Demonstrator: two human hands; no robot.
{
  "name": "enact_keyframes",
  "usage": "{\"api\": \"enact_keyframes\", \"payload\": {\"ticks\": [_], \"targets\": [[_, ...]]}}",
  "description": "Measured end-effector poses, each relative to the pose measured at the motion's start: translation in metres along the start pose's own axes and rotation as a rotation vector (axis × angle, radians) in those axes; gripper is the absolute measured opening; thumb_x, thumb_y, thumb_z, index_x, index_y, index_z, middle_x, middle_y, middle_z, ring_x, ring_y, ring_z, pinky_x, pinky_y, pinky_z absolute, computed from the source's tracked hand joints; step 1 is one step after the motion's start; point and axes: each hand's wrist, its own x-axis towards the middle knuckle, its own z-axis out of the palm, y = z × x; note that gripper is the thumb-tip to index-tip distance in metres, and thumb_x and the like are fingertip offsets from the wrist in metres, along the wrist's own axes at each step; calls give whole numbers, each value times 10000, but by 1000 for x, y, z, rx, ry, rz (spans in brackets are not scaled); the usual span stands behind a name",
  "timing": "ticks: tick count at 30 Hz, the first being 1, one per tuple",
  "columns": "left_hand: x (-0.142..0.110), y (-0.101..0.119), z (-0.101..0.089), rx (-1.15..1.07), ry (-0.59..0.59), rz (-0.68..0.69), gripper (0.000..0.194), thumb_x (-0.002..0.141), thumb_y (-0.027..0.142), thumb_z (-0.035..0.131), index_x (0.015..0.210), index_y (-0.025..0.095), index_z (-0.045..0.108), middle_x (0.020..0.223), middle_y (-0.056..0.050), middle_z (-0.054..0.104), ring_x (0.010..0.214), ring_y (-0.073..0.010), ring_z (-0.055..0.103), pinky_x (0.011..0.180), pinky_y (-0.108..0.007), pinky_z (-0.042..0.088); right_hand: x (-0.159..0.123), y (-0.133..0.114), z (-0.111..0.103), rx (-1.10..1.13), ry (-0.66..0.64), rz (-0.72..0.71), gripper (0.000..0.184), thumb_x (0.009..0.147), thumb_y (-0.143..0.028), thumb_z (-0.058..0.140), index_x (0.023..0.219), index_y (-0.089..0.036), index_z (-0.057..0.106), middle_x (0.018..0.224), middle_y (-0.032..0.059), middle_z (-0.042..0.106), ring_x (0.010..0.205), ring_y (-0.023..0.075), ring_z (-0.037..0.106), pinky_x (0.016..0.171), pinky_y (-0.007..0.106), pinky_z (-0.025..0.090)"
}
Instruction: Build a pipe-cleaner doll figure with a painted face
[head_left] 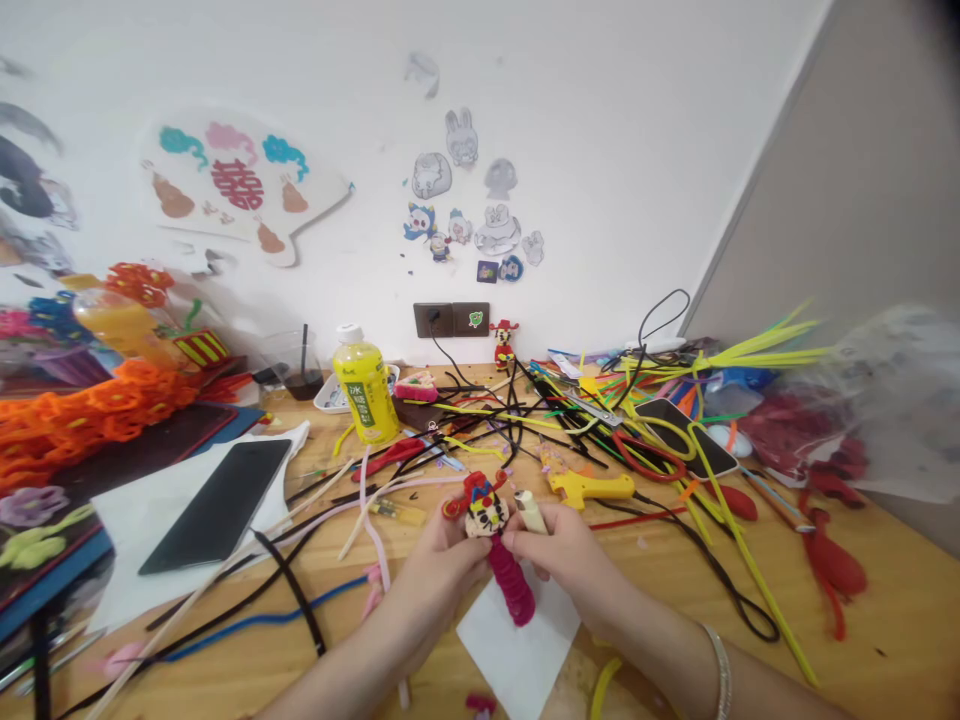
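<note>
The left hand (439, 570) pinches a pipe-cleaner figure (484, 512) at its head, fingers closed on it, while the right hand (562, 560) grips it from the other side, fingers closed around a small cream roll (531, 512) pressed against the head. The figure sits just above a white paper sheet (517, 655), its coiled magenta body (512, 582) hanging toward the paper. The striped face and red-and-blue hat look formed and the body looks wound, while the cream roll is not visibly fixed in place. A similar red-hatted figure (504, 342) stands just beside a wall socket (450, 320). Across the wooden surface (885, 620) lie tangled pipe cleaners (480, 430) in black, yellow and pink, a yellow glue gun (589, 487), red-handled scissors (390, 458), a black phone (217, 505), a yellow drink bottle (366, 395) and an orange chenille chain (90, 420). A fan-shaped paper cut-out (240, 180) and stickers (469, 200) decorate the white wall (615, 150)
</note>
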Motion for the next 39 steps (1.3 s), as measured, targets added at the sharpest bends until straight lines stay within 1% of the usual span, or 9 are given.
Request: {"api": "enact_keyframes", "payload": {"ticks": [8, 15, 20, 25, 29, 32, 35, 37, 39], "targets": [[-3, 3, 3, 2, 6, -7, 354, 600, 26, 612, 919, 159, 534, 952, -82, 661, 810, -200, 634, 638, -242, 467, 0, -1, -2, -4, -20, 25, 55, 592, -196, 539, 567, -153, 516, 493, -62, 416, 428, 59, 322, 417, 207, 217], [-6, 3, 2, -37, -40, -31, 308, 610, -12, 533, 873, 137, 593, 856, -71, 680, 740, -183, 641, 673, -261, 464, 0, 2, -2, -3, -1, 60, 72, 578, -215, 556, 577, -157, 513, 484, -68, 405, 418, 56, 308, 405, 203, 205], [-6, 2, 3, -75, -41, -47, 392, 610, -32, 515, 958, 133, 590, 881, -79, 678, 851, -205, 621, 769, -299, 452, 1, 1, -2, -28, -2, 33, 55, 591, -194, 548, 561, -154, 525, 503, -54, 445, 438, 64, 335, 426, 199, 248], [-5, 3, 1, -148, -50, -44, 335, 596, -29, 509, 881, 115, 611, 884, -95, 675, 902, -229, 602, 839, -340, 423, 3, 6, 0, -89, 24, -54, 56, 606, -202, 559, 580, -157, 538, 534, -37, 484, 520, 100, 420, 508, 207, 337], [-4, 3, -1, -194, -127, -31, 369, 548, -44, 472, 844, 120, 621, 887, -83, 674, 922, -227, 590, 880, -355, 391, 3, 11, 1, -163, 69, -122, 57, 624, -215, 560, 618, -158, 562, 580, -14, 537, 573, 132, 469, 530, 219, 369], [-4, 3, -2, -192, -176, -16, 420, 484, -65, 433, 800, 130, 629, 829, -60, 677, 885, -214, 596, 866, -337, 396, 3, 12, 1, -180, 70, -145, 53, 636, -214, 550, 621, -163, 550, 580, -15, 528, 572, 133, 467, 529, 217, 371], [-6, 3, -1, -164, -193, 20, 440, 437, -78, 409, 740, 153, 629, 693, -26, 664, 752, -183, 614, 797, -308, 429, 3, 11, 0, -195, 63, -165, 64, 644, -220, 542, 608, -169, 533, 564, -23, 500, 568, 129, 449, 529, 215, 363], [-6, 4, -1, -139, -195, 29, 435, 449, -87, 427, 741, 167, 627, 602, -5, 637, 657, -163, 609, 736, -292, 447, 3, 10, -1, -193, 55, -167, 73, 649, -226, 539, 608, -168, 524, 562, -27, 481, 566, 125, 435, 532, 215, 355], [-7, 5, -1, -124, -197, 17, 388, 512, -78, 484, 776, 168, 624, 590, -3, 630, 630, -154, 607, 694, -276, 454, 4, 10, -2, -179, 34, -164, 78, 659, -231, 532, 622, -163, 523, 575, -27, 476, 569, 122, 428, 539, 217, 349]]}}
